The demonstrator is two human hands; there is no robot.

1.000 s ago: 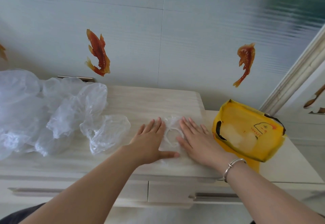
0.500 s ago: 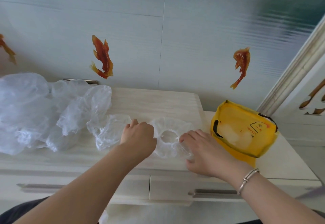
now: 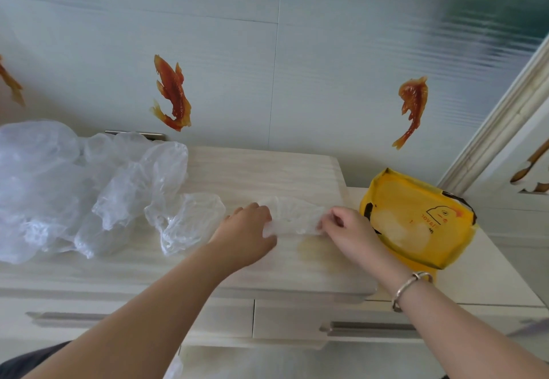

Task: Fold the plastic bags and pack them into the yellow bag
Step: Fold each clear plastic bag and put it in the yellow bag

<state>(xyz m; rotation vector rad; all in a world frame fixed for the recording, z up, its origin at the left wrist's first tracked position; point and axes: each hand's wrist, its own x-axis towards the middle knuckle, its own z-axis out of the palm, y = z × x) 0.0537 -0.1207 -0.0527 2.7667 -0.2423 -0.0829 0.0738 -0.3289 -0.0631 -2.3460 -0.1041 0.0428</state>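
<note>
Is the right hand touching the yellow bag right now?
Cannot tell. In the head view the right hand, pinching the folded plastic bag, overlaps the yellow bag's left edge; no gap or contact shows.

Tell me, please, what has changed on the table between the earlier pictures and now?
Both hands went from pressing flat on the small clear plastic bag to gripping it: left hand holds its left end, right hand pinches its right end, folding it into a half-round. The pile of crumpled clear bags and yellow plastic bag stayed put.
</note>
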